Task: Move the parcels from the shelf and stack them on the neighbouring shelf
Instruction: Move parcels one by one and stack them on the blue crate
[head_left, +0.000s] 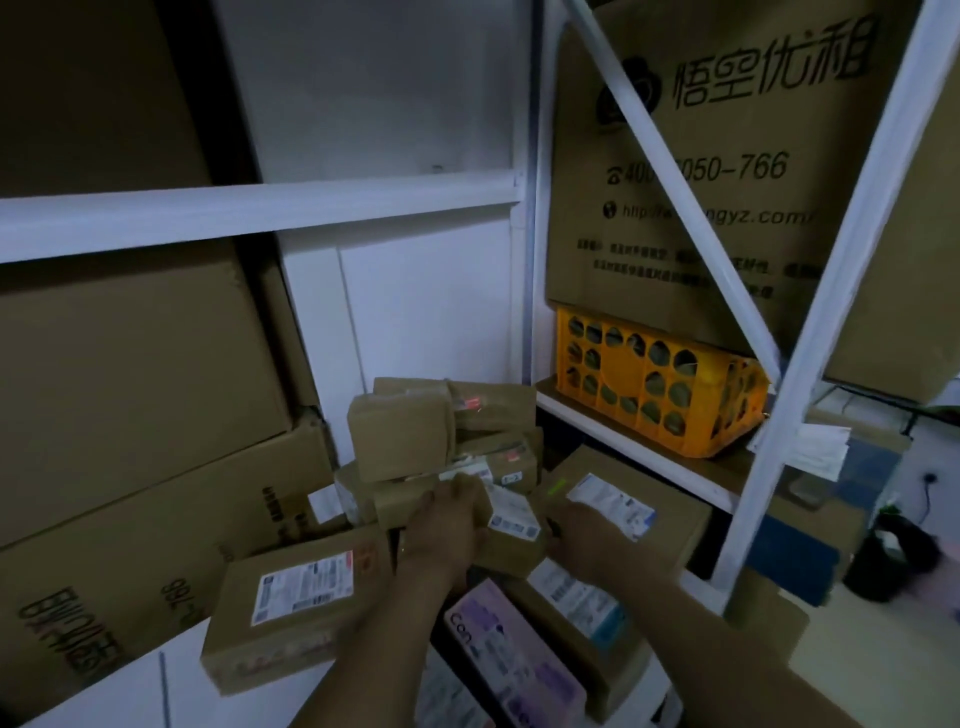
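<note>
Cardboard parcel (513, 519), white label, held in front of parcel pile (400, 441) at shelf's back right corner. Left hand (447, 530) curled over its top edge. Right hand (587, 540) against its right side, grip unclear. Orange crate (660, 384) on neighbouring shelf (597, 422).

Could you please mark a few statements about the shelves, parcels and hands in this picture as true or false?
1. The orange crate stands under a large printed carton. True.
2. The left hand hangs clear of the parcels. False: it grips a small labelled parcel in the pile.
3. The lilac box lies above the crate. False: it lies low, between the forearms.
4. The right hand reaches in among the parcels. True.
</note>
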